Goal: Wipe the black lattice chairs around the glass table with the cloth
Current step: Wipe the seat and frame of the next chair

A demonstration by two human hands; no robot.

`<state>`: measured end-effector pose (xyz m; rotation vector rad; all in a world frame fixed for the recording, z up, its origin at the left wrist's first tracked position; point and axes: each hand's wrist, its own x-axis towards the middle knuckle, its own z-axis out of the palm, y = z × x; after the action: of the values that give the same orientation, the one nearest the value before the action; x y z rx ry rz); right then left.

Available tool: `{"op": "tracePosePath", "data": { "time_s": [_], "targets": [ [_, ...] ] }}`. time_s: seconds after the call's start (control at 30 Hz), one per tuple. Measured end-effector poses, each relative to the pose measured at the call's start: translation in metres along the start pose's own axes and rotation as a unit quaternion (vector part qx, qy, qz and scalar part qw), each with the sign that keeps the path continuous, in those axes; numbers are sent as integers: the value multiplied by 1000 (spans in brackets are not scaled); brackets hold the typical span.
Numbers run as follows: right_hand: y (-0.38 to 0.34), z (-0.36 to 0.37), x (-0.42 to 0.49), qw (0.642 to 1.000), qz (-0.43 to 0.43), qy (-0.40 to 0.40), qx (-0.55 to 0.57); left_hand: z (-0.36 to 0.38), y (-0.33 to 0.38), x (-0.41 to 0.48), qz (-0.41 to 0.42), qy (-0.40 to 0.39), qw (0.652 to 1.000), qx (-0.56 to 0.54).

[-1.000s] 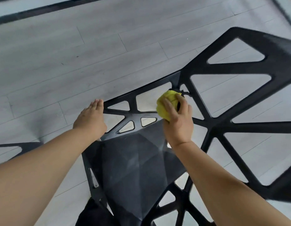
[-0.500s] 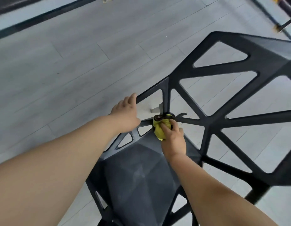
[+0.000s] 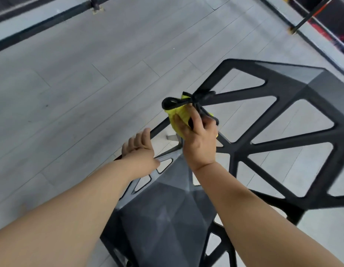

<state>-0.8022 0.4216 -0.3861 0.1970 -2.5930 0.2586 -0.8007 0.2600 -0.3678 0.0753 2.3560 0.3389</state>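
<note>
A black lattice chair (image 3: 294,112) fills the lower right, with its solid seat under my arms and its open triangular back at the right. My right hand (image 3: 199,140) is shut on a yellow cloth with black trim (image 3: 177,110), pressed against a strut where the back's bars meet near the seat. My left hand (image 3: 141,151) rests on the chair's left rim with fingers laid over the edge, holding no cloth. The glass table is out of view.
Grey plank floor (image 3: 90,74) spreads to the left and behind the chair. A dark rail runs along the top left edge (image 3: 42,24). A thin black metal leg with a foot (image 3: 294,28) stands at the top right beside a dark strip.
My right hand has carried the cloth up along the chair's strut, away from the seat. My left hand has kept its place on the rim. The view has shifted.
</note>
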Motion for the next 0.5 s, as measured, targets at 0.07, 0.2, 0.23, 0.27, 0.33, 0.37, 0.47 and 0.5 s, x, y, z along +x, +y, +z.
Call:
{"op": "tracePosePath", "data": {
  "time_s": [0.07,0.2,0.23,0.27,0.33,0.37,0.47,0.5],
  "targets": [
    [-2,-1,-6,999,17,-36,10,-3,1,-1,2,-11,1000,3],
    [-3,-31,22,1000,-8,-28,12,-7,3,-4,3,-32,999,14],
    [-1,-39,33,1000,-17,-11,3,-8,3,-5,8,-35,999,7],
    [0,-45,43,1000,-25,1,-11,-10,2,-6,13,-40,999,-1],
    [3,-55,59,997,-50,-9,-55,-14,1,-9,17,-57,998,-11],
    [6,-60,64,995,-66,-18,-69,-18,3,-11,14,-62,998,-8],
    [16,-77,72,994,-74,-4,-84,-31,11,-17,9,-47,999,-3],
    [21,-87,74,994,-64,10,-88,-37,16,-20,15,-25,1000,-8]
  ]
}}
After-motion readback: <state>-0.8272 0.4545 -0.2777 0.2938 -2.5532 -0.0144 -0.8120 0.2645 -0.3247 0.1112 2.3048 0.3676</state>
